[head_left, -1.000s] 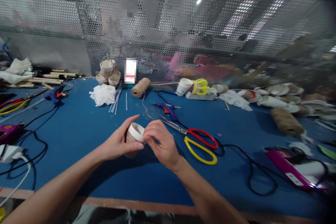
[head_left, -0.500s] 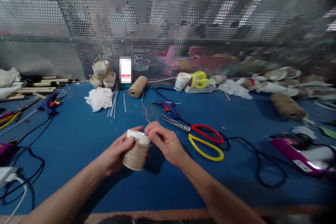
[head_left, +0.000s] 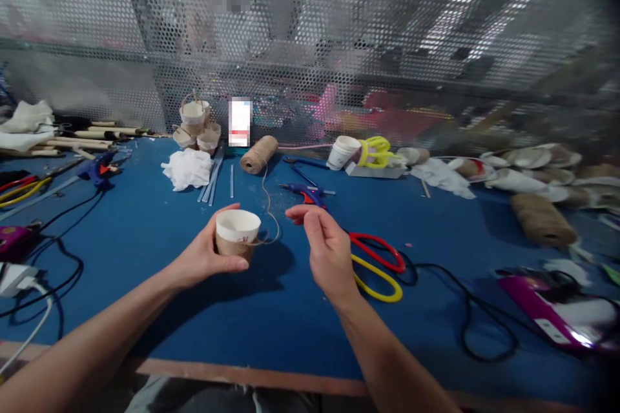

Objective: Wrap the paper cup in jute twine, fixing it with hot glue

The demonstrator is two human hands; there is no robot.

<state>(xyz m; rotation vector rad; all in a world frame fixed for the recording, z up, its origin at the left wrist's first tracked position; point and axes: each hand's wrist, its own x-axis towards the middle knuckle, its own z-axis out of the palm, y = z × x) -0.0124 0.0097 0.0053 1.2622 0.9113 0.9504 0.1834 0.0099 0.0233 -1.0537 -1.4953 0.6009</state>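
A white paper cup (head_left: 238,224), its lower part wrapped in brown twine, tilts in my left hand (head_left: 203,255), which grips its side with the thumb across the front. From the cup a loose strand of twine (head_left: 278,227) loops over the table to a twine spool (head_left: 260,154) lying behind. My right hand (head_left: 330,251) is apart from the cup, to its right, fingers loosely bent and separated, with nothing visible in them. Just beyond it lies a blue glue gun (head_left: 310,193). Scissors with red and yellow handles (head_left: 385,297) lie partly hidden behind my right hand.
Clear glue sticks (head_left: 212,177) and a crumpled white cloth (head_left: 188,169) lie at back left, near small twine-covered cups (head_left: 194,126). Another white cup (head_left: 343,152) stands at the back. A purple power strip (head_left: 537,313) with black cords is at right, below a second spool (head_left: 543,219).
My right hand has left the cup's rim and moved right, releasing the twine. My left hand has raised the cup and tipped its mouth into view; the strand now hangs in a slack loop.
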